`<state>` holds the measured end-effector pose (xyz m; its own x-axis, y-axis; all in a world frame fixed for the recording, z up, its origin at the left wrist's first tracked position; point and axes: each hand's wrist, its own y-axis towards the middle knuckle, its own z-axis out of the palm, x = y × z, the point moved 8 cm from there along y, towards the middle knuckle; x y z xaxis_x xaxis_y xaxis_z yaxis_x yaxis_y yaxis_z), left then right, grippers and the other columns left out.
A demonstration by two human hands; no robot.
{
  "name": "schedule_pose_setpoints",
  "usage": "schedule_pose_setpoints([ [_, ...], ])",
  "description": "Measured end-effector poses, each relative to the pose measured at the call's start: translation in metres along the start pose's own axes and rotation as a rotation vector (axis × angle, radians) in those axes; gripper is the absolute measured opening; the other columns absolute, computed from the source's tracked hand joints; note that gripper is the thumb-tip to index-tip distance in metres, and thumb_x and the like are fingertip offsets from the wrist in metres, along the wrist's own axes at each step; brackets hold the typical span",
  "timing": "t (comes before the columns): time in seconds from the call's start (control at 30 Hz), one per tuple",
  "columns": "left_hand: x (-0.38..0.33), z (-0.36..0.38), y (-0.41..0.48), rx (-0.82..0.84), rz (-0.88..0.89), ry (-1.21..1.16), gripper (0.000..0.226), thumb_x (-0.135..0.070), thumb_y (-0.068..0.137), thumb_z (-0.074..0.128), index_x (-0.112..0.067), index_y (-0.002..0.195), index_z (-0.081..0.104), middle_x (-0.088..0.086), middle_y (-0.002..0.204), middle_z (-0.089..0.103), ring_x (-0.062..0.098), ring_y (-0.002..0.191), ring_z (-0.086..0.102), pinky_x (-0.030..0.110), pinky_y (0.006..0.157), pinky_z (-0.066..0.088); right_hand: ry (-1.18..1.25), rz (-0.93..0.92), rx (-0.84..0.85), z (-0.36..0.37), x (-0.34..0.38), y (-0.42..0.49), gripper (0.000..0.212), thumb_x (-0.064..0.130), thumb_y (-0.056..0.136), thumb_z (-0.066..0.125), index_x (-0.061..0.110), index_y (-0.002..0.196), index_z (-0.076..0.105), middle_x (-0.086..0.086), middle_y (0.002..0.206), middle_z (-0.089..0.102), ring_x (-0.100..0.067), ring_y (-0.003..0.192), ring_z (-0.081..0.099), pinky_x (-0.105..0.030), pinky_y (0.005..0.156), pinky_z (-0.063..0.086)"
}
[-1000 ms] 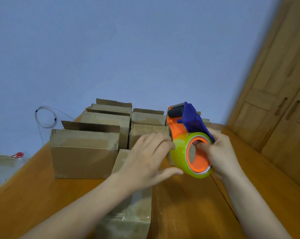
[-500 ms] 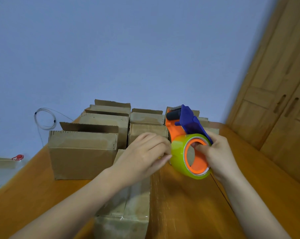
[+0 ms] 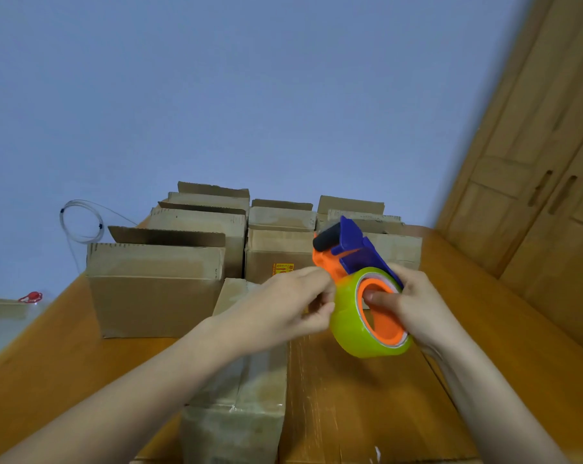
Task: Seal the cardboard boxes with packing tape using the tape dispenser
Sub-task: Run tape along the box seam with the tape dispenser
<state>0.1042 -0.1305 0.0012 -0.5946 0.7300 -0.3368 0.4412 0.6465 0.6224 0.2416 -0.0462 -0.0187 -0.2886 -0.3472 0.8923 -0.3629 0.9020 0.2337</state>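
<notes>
Head view shows me both hands raised above the middle of the wooden surface (image 3: 49, 356), working on the tape dispenser (image 3: 348, 259), not on a box. My right hand (image 3: 420, 313) carries the dispenser: its thumb is hooked inside the orange core and the other fingers wrap round the back of the frame, clamped on it. My left hand (image 3: 283, 313) has its fingers bunched together against the left face of the yellow-green tape roll (image 3: 353, 336), pinching there. I judge it is hunting for the loose tape end, but I cannot see that end.

Below the hands, towards the near edge, lies a closed cardboard box (image 3: 239, 413) with glossy tape on its top. Open boxes (image 3: 156, 289) with raised flaps stand in rows along the far edge, not yet sealed.

Risks as I read them:
- The tape end may split or fold back onto the roll if it is peeled at an angle, so feeding fails.
- The left fingertips sit close under the blue guard (image 3: 360, 256), and a slip upward could meet the cutter.
- With the dispenser tilted in mid-air, a hard tug could twist it out of the right hand's grip.
</notes>
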Motion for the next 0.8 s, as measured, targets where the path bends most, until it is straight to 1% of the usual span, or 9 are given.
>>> schedule_pose_setpoints([
  [0.07,0.0,0.004,0.0,0.036,-0.031,-0.053,0.019,-0.028,0.086,0.047,-0.01,0.083,0.053,-0.002,0.079,0.051,0.012,0.071,0.047,0.024,0.061,0.04,-0.03,0.033,0.037,-0.001,-0.004,-0.003,0.028,-0.002,0.079,0.069,0.022,0.094,0.067,0.002,0.079,0.073,-0.015,0.073,0.069,-0.028,0.066,0.051],
  [0.13,0.009,-0.007,-0.001,-0.005,-0.086,-0.112,0.017,-0.029,0.085,0.048,-0.013,0.082,0.052,-0.004,0.078,0.052,0.01,0.072,0.049,0.018,0.06,0.04,-0.081,0.052,0.126,-0.001,-0.009,-0.012,0.029,-0.007,0.078,0.067,0.018,0.091,0.068,0.0,0.075,0.072,-0.012,0.069,0.067,-0.025,0.065,0.05],
  [0.2,0.024,-0.017,-0.003,0.002,-0.167,-0.151,0.013,-0.026,0.087,0.053,-0.014,0.082,0.054,-0.009,0.078,0.054,0.011,0.073,0.052,0.024,0.063,0.045,-0.041,0.08,0.19,-0.001,-0.012,-0.025,0.031,-0.005,0.07,0.072,0.015,0.092,0.07,-0.002,0.074,0.072,-0.011,0.066,0.066,-0.019,0.06,0.049],
  [0.3,0.03,-0.012,0.002,0.127,-0.201,-0.122,0.008,-0.012,0.091,0.058,-0.014,0.084,0.056,-0.011,0.077,0.054,0.013,0.074,0.053,0.033,0.068,0.047,0.049,0.115,0.172,-0.008,-0.015,-0.033,0.04,0.009,0.057,0.067,0.016,0.096,0.07,-0.007,0.079,0.073,-0.016,0.068,0.068,-0.02,0.057,0.05],
  [0.37,0.027,-0.013,0.009,0.131,-0.203,-0.15,0.009,-0.008,0.091,0.059,-0.012,0.082,0.057,-0.008,0.076,0.055,0.014,0.072,0.053,0.029,0.065,0.045,0.057,0.132,0.163,-0.012,-0.018,-0.031,0.039,0.008,0.058,0.069,0.015,0.097,0.07,-0.006,0.079,0.073,-0.016,0.068,0.068,-0.021,0.056,0.05],
  [0.47,0.02,-0.016,0.019,0.168,-0.167,-0.133,0.007,-0.008,0.09,0.06,-0.01,0.083,0.059,-0.007,0.079,0.058,0.012,0.076,0.056,0.023,0.065,0.045,0.029,0.182,0.179,-0.015,-0.026,-0.03,0.03,-0.002,0.07,0.073,0.012,0.095,0.068,-0.004,0.074,0.072,-0.014,0.065,0.068,-0.022,0.055,0.051],
  [0.57,0.019,-0.013,0.024,0.214,-0.182,-0.153,0.007,-0.005,0.09,0.059,-0.009,0.084,0.059,-0.01,0.084,0.065,0.006,0.084,0.063,0.023,0.071,0.051,-0.003,0.231,0.212,-0.014,-0.033,-0.032,0.029,-0.01,0.078,0.064,0.013,0.095,0.066,-0.003,0.074,0.072,-0.014,0.065,0.068,-0.021,0.055,0.051],
  [0.7,0.023,-0.011,0.03,0.228,-0.217,-0.166,0.007,-0.006,0.091,0.059,-0.009,0.085,0.059,-0.008,0.083,0.067,0.002,0.083,0.064,0.022,0.073,0.052,0.018,0.261,0.243,-0.011,-0.038,-0.034,0.032,-0.01,0.079,0.062,0.017,0.095,0.066,-0.003,0.075,0.073,-0.015,0.067,0.069,-0.021,0.055,0.053],
  [0.8,0.022,-0.009,0.032,0.218,-0.231,-0.215,0.009,-0.004,0.09,0.06,-0.008,0.082,0.057,-0.001,0.082,0.071,0.007,0.083,0.067,0.026,0.076,0.054,0.035,0.265,0.258,-0.009,-0.039,-0.035,0.031,-0.007,0.074,0.069,0.015,0.096,0.066,-0.004,0.077,0.073,-0.018,0.069,0.07,-0.024,0.056,0.054],
])
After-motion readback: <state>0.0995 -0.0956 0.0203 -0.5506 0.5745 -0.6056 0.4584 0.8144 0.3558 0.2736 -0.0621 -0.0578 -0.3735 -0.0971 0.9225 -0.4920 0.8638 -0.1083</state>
